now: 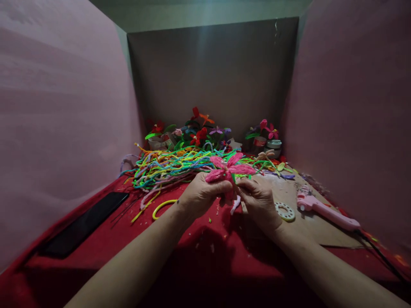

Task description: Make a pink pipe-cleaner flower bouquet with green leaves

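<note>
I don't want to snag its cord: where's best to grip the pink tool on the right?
The pink tool is probably best gripped from the near side, around the middle of its slim handle, which slants toward the wearer between the bulkier head and the black cord.

The pink flower (227,168) looked matt and fuzzy, and the chenille stems (173,164), at nine o'clock from it, had the same soft pile. The red cloth (128,239) appeared matt. At eight o'clock, the smartphone (86,223) showed a smooth, slightly glossy face. At four o'clock, the glue gun (330,214) seemed of smooth plastic, and the sheet (308,233) beneath it of matt cardboard.
</note>
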`<state>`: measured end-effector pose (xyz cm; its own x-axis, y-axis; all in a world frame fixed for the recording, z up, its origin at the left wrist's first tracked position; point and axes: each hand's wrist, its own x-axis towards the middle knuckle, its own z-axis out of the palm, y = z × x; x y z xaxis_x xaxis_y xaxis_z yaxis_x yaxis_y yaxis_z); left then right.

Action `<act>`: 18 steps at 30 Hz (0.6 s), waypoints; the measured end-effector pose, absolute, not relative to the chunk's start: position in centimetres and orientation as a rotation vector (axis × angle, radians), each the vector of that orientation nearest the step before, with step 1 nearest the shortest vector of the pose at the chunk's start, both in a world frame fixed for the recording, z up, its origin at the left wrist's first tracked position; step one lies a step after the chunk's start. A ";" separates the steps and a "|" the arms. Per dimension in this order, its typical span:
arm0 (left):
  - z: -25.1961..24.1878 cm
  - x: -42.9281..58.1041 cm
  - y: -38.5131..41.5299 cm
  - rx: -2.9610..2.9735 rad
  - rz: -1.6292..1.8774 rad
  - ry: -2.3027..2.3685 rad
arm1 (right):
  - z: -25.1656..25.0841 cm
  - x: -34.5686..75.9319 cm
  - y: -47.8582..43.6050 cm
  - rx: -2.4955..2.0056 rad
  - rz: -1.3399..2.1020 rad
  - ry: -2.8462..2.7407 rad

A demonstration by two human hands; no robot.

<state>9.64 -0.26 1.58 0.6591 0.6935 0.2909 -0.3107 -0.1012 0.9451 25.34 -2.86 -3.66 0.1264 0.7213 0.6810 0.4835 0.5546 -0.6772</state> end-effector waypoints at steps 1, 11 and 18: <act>1.5 9.7 -0.3 1.436 0.890 0.346 | -3.6 25.3 -2.9 -1.071 0.237 -1.523; 2.4 8.4 0.8 1.270 0.924 0.434 | -4.3 25.8 -2.2 -1.097 0.400 -1.428; 1.9 8.8 1.0 1.222 0.955 0.407 | -4.0 25.5 -2.5 -1.080 0.407 -1.436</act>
<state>8.81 1.03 1.88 0.5671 0.7950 0.2155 -0.3958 0.0336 0.9177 25.52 -2.48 -4.03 0.1671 0.7925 0.5866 0.3665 0.5024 -0.7831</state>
